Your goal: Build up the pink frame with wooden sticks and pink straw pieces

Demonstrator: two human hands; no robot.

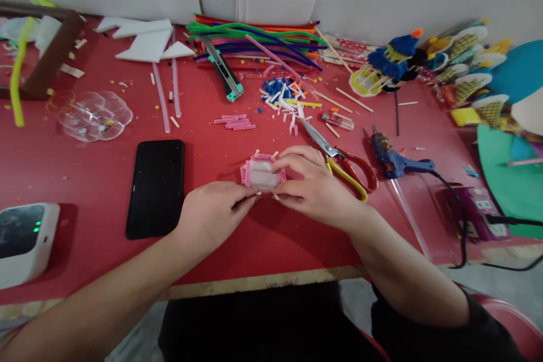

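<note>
And here it is, the pink-rimmed piece (259,168), centre stage near the middle of the red desk (297,254), right between both hands! What a neat little thing: a pale, translucent-looking panel in the middle, hemmed all round by a raised, chunky pink border, bumpy along its edge. Pale stick ends (257,153) poke up at its eleven and one o'clock, with more showing near the fingertips at about seven and five.

The left hand (212,209) comes in from eight o'clock, thumb and forefinger narrowed together on the lower edge; the grip itself is partly hidden. Over at four o'clock, the right hand (316,186) has its fingers curved and parted, holding the border from the right side.

Around the piece: cut pink sticks (235,121) heaped at eleven, scissors (331,151) at two to three, a black phone (155,189) at nine.
</note>
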